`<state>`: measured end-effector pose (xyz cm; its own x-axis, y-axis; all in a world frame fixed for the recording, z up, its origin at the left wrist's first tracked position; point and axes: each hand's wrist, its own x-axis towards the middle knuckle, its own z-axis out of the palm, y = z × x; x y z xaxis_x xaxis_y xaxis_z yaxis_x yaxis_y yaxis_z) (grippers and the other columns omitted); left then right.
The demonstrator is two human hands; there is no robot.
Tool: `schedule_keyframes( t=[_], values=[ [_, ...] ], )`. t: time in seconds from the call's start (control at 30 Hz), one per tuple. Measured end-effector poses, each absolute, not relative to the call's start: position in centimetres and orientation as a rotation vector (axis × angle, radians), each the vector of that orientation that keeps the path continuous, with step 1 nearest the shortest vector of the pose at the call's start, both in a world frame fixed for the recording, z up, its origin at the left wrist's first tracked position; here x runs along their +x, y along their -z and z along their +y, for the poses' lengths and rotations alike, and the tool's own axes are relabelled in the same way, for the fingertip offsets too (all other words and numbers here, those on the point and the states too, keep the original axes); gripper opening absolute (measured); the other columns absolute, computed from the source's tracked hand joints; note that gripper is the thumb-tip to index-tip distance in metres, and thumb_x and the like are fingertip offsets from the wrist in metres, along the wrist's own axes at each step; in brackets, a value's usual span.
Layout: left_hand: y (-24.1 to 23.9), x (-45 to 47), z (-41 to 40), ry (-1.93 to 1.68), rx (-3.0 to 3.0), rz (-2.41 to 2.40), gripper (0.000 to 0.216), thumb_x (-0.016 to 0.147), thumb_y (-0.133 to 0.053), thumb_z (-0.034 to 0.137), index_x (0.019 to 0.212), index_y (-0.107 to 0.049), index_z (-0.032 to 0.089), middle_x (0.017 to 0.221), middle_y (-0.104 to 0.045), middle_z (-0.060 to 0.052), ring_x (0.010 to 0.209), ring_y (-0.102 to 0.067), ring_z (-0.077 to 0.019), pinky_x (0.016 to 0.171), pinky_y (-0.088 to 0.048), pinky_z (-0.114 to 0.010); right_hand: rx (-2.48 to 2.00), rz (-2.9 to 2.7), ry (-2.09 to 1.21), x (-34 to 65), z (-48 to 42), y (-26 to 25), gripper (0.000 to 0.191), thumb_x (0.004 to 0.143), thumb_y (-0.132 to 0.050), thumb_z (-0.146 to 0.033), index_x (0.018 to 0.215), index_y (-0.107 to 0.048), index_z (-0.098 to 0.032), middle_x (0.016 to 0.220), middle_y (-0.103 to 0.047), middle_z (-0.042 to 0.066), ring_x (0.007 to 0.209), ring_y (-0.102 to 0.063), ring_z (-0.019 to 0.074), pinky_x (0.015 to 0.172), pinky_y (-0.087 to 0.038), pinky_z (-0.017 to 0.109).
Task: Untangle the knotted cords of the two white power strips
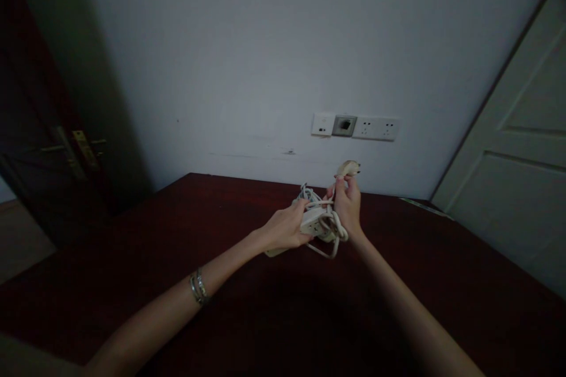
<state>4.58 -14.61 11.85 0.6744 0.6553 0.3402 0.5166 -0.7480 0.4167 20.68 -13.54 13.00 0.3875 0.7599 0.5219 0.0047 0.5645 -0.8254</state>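
From the head view, I look down over a dark red-brown, smooth-topped counter [198, 212] set against a plain pale wall [221, 59]. My left hand [286, 227] is closed around a long white plastic power strip [313, 224], thumb on top, with one end of the strip showing beneath my palm. The strip is held above the middle of the counter, its socket face partly covered by a tangled off-white cord [342, 232] that loops around it and hangs below. My right hand [348, 203], just beside it, pinches a rounded cream plug [349, 168] between thumb and fingertips, its prongs pointing right.

Beyond the plug, higher on the wall, is a row of plates: a white square plate [322, 124], a grey-framed square plate with a dark middle [344, 125], and a pair of white socket plates [377, 128]. A silver-coloured banded bracelet [198, 287] circles my left wrist. A dark brown door [26, 100] with brass-coloured handles stands far left; a pale panelled door [517, 159] stands right.
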Motion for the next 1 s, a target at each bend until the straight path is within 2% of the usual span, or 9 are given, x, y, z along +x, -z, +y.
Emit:
schedule_keyframes(
  t=[0.17, 0.33, 0.6, 0.83, 1.0],
  values=[
    [-10.3, 3.6, -14.5, -0.706, 2.54, 0.935, 0.072, 0.067, -0.067, 0.035, 0.127, -0.032, 0.018, 0.119, -0.055, -0.014, 0.103, -0.057, -0.0299, 0.081, -0.045, -0.038, -0.901, -1.108, -0.511, 19.7, -13.4, -11.7, 0.029, 0.083, -0.048, -0.05, 0.092, -0.043, -0.023, 0.054, -0.046, -0.009, 0.037, -0.044, 0.0082, 0.037, -0.036, 0.02],
    [-10.5, 3.1, -14.6, -0.681, 2.558, 0.937, 0.069, 0.069, -0.065, 0.045, 0.126, -0.036, 0.019, 0.11, -0.059, -0.012, 0.096, -0.06, -0.0287, 0.076, -0.045, -0.037, -0.852, -1.077, -0.633, 19.5, -13.2, -11.2, 0.031, 0.081, -0.049, -0.051, 0.09, -0.042, -0.023, 0.053, -0.046, -0.009, 0.034, -0.043, 0.0078, 0.034, -0.033, 0.02],
    [-10.6, 2.5, -14.4, -0.635, 2.634, 1.048, 0.052, 0.072, -0.059, 0.038, 0.118, -0.041, 0.02, 0.103, -0.063, -0.009, 0.088, -0.063, -0.0262, 0.069, -0.046, -0.033, -0.828, -0.95, -0.861, 19.1, -12.6, -10.0, 0.046, 0.067, -0.059, -0.06, 0.087, -0.046, -0.02, 0.054, -0.051, -0.007, 0.034, -0.043, 0.0073, 0.035, -0.032, 0.021],
    [-10.1, 2.2, -14.0, -0.69, 2.656, 1.066, 0.05, 0.073, -0.059, 0.042, 0.115, -0.043, 0.02, 0.101, -0.063, -0.009, 0.087, -0.062, -0.0282, 0.069, -0.046, -0.036, -0.937, -0.904, -1.085, 19.2, -12.1, -10.4, 0.044, 0.055, -0.069, -0.044, 0.085, -0.051, -0.017, 0.055, -0.055, -0.004, 0.041, -0.05, 0.0117, 0.04, -0.039, 0.024],
    [-9.3, 2.5, -13.6, -0.812, 2.503, 0.985, 0.05, 0.069, -0.063, 0.034, 0.112, -0.044, 0.018, 0.105, -0.06, -0.009, 0.09, -0.06, -0.0241, 0.075, -0.046, -0.036, -0.969, -0.908, -0.975, 19.0, -12.0, -10.1, 0.036, 0.059, -0.068, -0.037, 0.082, -0.048, -0.019, 0.054, -0.05, -0.007, 0.043, -0.046, 0.0092, 0.041, -0.037, 0.021]
  ],
)
